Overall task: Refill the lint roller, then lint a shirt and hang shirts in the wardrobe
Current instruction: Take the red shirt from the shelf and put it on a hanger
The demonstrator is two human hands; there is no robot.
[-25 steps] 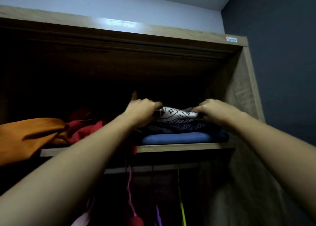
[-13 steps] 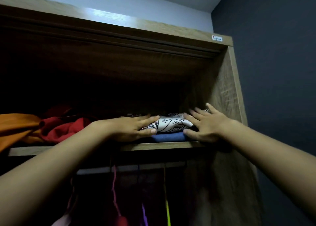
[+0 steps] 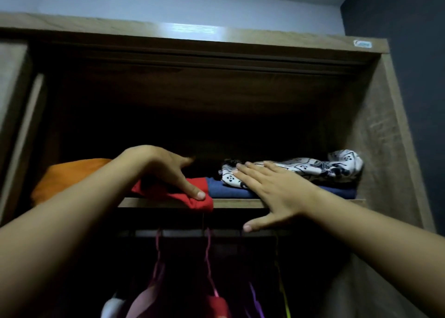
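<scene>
1. Wardrobe (image 3: 375, 134), head view (the only one): both hands are up at the shelf (image 3: 240, 202), which I'll use as the landmark. No lint roller anywhere in frame, so can't say where that is.
2. Left hand (image 3: 168, 171) is flat-ish with fingers pressing down on a red cloth (image 3: 199, 203) right at the shelf's front lip, not really gripping it as far as I can tell. A corner of that red cloth droops over the edge.
3. Right hand (image 3: 272, 190) is spread open, palm resting on the printed white cloth (image 3: 301, 168) and the blue fold (image 3: 231, 192) under it, thumb hanging below the shelf edge. Holding nothing.
4. Risk one: the red cloth is already half off the lip, so if the left hand lifts or drags toward the person, I'd bet it slides off onto the hangers (image 3: 209, 257) below the shelf.
5. Risk two: the printed cloth sits loose on top of the blue fold; a sideways push could slide it off or shove the stack crooked.
6. Orange cloth (image 3: 72, 175) at the shelf's left end looks bunched, could get nudged too.
7. It's dark in there, so the back of the shelf is basically unreadable.
</scene>
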